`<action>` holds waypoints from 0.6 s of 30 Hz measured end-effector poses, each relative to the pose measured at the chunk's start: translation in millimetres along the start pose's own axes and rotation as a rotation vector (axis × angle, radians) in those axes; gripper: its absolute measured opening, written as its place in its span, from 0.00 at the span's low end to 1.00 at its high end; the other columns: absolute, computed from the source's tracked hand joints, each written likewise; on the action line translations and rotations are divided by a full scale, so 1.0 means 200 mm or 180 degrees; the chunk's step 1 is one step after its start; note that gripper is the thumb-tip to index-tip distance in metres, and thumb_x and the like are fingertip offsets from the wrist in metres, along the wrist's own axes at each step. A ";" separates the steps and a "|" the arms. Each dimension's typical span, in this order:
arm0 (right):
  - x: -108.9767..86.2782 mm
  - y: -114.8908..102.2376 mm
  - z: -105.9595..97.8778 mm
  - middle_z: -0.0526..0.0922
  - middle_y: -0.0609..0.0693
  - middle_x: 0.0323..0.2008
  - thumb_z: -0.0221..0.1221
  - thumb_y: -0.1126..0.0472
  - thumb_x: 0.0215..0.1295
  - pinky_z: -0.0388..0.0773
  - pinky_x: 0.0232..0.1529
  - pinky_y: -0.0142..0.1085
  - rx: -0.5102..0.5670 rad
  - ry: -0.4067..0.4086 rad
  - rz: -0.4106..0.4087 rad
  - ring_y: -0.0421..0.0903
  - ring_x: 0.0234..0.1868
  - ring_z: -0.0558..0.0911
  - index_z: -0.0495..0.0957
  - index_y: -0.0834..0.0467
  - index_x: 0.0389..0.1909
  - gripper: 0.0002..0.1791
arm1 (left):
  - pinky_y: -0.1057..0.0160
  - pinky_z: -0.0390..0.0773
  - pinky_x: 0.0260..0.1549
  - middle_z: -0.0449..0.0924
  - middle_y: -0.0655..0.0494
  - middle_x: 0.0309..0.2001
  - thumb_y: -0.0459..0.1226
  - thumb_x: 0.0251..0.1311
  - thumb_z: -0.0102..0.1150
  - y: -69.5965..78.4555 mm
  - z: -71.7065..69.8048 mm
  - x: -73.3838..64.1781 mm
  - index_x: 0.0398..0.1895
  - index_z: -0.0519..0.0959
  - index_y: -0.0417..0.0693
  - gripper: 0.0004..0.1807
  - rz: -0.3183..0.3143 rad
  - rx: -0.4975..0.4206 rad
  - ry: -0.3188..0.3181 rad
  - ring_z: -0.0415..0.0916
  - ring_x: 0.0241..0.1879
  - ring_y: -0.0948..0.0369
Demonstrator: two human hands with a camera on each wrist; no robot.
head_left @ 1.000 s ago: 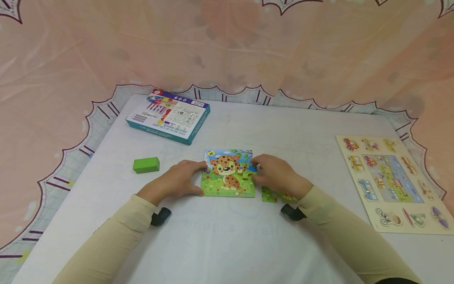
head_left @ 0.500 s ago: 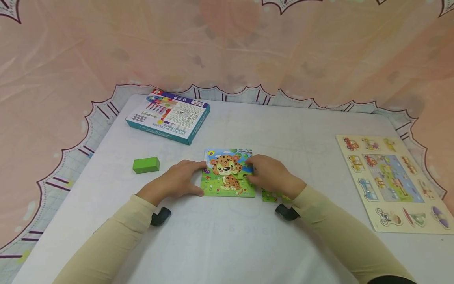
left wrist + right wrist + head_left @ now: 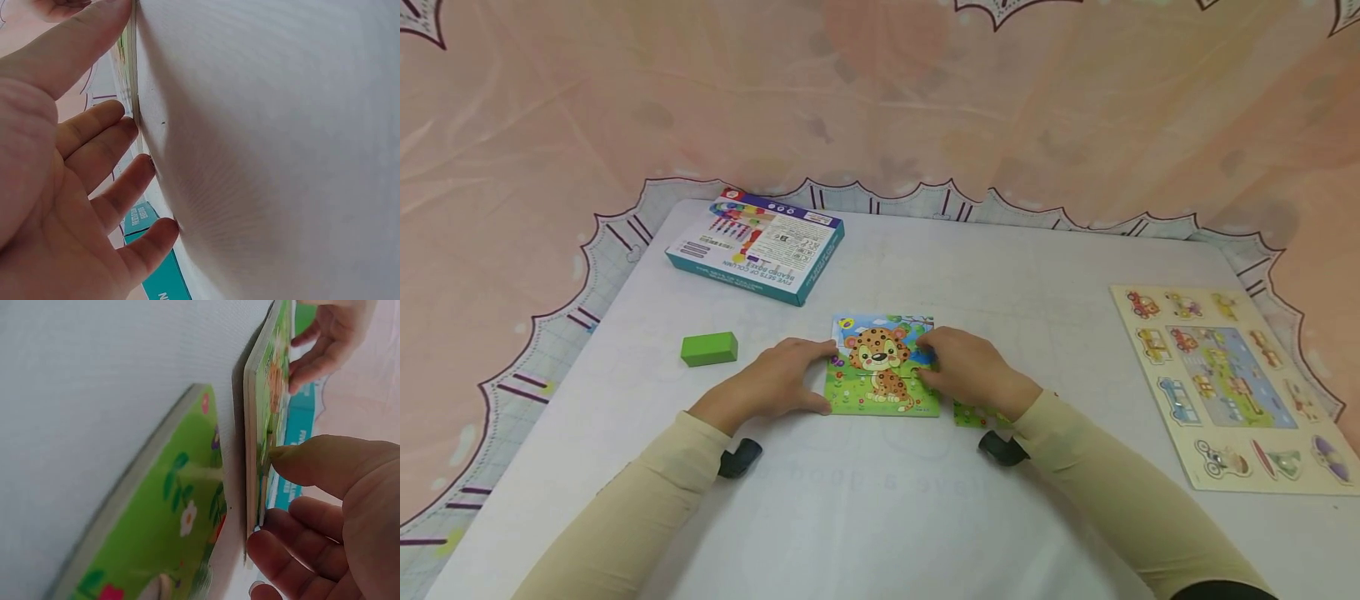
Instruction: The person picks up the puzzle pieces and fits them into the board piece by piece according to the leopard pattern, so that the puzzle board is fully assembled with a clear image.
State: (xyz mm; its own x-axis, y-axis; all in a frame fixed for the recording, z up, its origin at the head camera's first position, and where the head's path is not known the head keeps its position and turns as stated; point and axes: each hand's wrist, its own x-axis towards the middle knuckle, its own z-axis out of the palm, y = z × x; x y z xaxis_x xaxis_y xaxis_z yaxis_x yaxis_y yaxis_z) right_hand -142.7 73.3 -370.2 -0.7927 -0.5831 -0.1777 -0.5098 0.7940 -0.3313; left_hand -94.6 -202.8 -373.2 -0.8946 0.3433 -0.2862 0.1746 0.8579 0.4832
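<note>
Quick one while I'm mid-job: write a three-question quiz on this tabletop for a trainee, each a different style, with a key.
1. Which of these lies to the right of the person's right hand?
A) bright green rectangular block
B) large pale flat board with printed pictures
C) white-and-teal cardboard box

2. True or false: the right hand and the left hand both touch the flat square jigsaw with a spotted leopard picture.

3. Fill in "touching" or "apart from": the flat green puzzle piece with printed flowers lies ___ the jigsaw.

Key:
1. B
2. True
3. apart from
</note>
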 end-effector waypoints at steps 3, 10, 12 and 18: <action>0.00 0.00 0.00 0.80 0.56 0.56 0.62 0.53 0.68 0.76 0.58 0.47 0.0016 0.0005 -0.0002 0.52 0.58 0.78 0.75 0.64 0.61 0.26 | 0.42 0.60 0.68 0.65 0.46 0.72 0.43 0.51 0.77 0.00 0.00 0.00 0.74 0.67 0.45 0.46 -0.0005 -0.0002 -0.0004 0.57 0.72 0.44; 0.00 0.00 0.00 0.79 0.57 0.58 0.62 0.53 0.69 0.75 0.60 0.48 0.0027 0.0031 -0.0021 0.53 0.60 0.77 0.74 0.64 0.62 0.26 | 0.42 0.60 0.69 0.65 0.45 0.72 0.43 0.51 0.77 0.00 0.00 -0.01 0.74 0.66 0.44 0.46 -0.0008 -0.0001 -0.0005 0.57 0.72 0.44; 0.00 0.00 0.00 0.79 0.57 0.58 0.62 0.53 0.69 0.75 0.60 0.48 0.0020 0.0036 -0.0019 0.53 0.60 0.77 0.74 0.64 0.62 0.27 | 0.42 0.60 0.69 0.64 0.45 0.72 0.43 0.51 0.77 0.00 0.00 -0.01 0.74 0.66 0.44 0.46 -0.0010 -0.0005 -0.0006 0.57 0.72 0.44; 0.00 0.00 0.01 0.79 0.57 0.58 0.62 0.53 0.69 0.75 0.60 0.47 0.0012 0.0051 0.0007 0.53 0.60 0.77 0.74 0.64 0.63 0.27 | 0.42 0.60 0.69 0.64 0.45 0.72 0.43 0.51 0.77 0.00 0.00 -0.01 0.74 0.66 0.45 0.47 -0.0024 -0.0021 -0.0016 0.57 0.72 0.44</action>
State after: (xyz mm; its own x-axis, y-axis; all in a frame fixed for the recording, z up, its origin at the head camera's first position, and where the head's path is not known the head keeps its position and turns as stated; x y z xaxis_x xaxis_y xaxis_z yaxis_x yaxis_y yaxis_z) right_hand -142.7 72.6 -371.3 -0.7992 -0.5784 -0.1636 -0.5067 0.7947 -0.3343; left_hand -93.6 -202.7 -371.9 -0.8938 0.3386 -0.2941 0.1650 0.8579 0.4866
